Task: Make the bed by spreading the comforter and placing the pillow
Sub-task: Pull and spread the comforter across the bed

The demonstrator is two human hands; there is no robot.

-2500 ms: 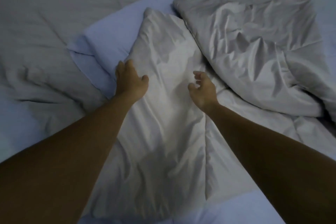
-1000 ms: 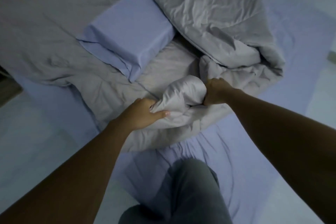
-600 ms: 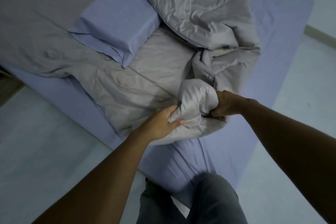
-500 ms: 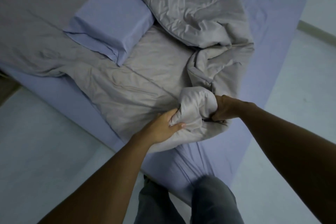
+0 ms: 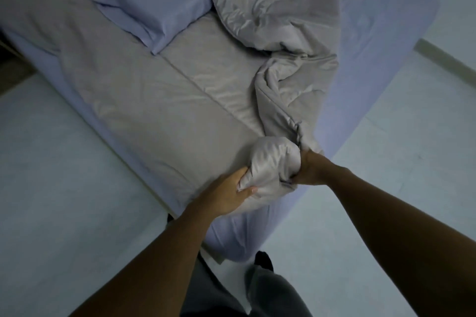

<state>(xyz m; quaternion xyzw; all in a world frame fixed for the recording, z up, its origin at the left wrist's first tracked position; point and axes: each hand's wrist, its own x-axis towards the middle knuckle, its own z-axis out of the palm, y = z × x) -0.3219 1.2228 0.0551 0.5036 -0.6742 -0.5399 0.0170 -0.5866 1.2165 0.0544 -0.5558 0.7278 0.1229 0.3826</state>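
A grey comforter lies over a mattress with a pale blue sheet. Its left part lies fairly flat; its right part is folded back and crumpled. A pale blue pillow rests on top of the comforter near the far end. My left hand and my right hand both grip a bunched corner of the comforter above the mattress's near corner. The fingers of both hands are curled into the fabric.
Pale floor surrounds the mattress on the left and right. My grey-trousered legs stand at the mattress's near corner. A light baseboard runs along the far right. Something dark sits at the far left edge.
I have backed off the bed to its near corner, pulling the gripped comforter corner with me. The comforter's left part now lies flatter and more stretched out.
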